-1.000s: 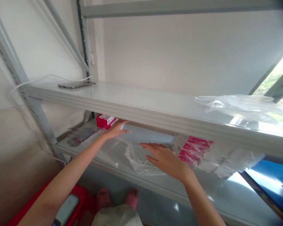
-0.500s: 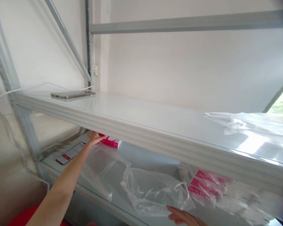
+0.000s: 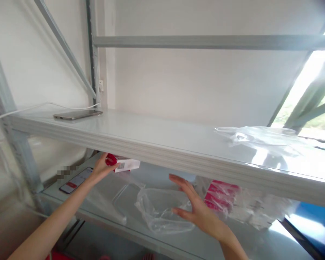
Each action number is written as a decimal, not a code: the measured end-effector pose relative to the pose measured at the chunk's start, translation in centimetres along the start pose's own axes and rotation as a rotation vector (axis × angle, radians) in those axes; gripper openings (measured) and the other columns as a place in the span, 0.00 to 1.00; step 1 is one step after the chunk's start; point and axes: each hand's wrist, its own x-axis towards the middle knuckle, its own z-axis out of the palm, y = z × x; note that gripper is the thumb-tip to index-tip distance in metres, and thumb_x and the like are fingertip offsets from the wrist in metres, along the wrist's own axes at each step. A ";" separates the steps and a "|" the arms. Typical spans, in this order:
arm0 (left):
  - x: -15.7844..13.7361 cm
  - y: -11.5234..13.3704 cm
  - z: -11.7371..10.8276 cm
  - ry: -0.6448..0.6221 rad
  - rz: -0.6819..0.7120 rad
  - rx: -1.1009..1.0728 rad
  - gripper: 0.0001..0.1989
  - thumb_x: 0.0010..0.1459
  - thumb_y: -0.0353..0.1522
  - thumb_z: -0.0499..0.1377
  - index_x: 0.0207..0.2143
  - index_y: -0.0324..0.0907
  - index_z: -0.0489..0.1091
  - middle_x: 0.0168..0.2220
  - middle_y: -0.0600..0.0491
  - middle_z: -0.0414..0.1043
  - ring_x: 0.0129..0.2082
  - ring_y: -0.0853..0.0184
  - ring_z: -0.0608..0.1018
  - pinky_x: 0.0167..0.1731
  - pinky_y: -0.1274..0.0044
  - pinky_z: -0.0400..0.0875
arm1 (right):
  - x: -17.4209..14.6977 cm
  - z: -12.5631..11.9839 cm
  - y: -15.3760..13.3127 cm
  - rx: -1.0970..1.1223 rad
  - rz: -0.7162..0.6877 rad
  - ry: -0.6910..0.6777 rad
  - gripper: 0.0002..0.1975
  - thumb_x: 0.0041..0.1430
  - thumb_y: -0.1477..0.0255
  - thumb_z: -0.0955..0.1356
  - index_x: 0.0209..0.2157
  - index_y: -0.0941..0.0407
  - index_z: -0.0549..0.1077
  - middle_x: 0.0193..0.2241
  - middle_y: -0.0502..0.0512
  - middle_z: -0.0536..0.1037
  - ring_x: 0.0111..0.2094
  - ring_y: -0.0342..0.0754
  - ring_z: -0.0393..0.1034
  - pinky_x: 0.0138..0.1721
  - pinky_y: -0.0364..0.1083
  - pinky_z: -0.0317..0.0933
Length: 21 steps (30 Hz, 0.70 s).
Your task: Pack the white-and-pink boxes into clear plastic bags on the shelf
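My left hand (image 3: 105, 167) reaches under the upper shelf and grips a small pink-and-white box (image 3: 128, 165) that shows a barcode on its white side. A round red shape shows by its fingers. Over the lower shelf, my right hand (image 3: 193, 206) has its fingers spread and holds nothing. A clear plastic bag (image 3: 162, 216) lies crumpled beneath and left of it. Just to its right, pink boxes (image 3: 219, 195) sit inside clear plastic.
The upper shelf (image 3: 151, 133) overhangs both hands; on it are a phone (image 3: 78, 115), a white cable (image 3: 48, 104) and a clear bag (image 3: 260, 135). Another phone (image 3: 76, 180) lies on the lower shelf by my left forearm. Something blue (image 3: 314, 224) stands at the right.
My right hand has come up and forward from the bottom edge, fingers spreading over the bag. The box at my left hand has turned, now showing its white barcode side. The view has shifted right.
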 end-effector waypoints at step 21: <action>-11.4 8.8 11.1 -0.751 0.236 -0.302 0.34 0.47 0.38 0.66 0.57 0.43 0.63 0.57 0.44 0.65 0.56 0.58 0.68 0.57 0.65 0.59 | -0.2 -3.8 1.7 0.186 0.113 -0.381 0.36 0.46 0.79 0.70 0.59 0.61 0.61 0.57 0.59 0.66 0.56 0.45 0.61 0.53 0.40 0.54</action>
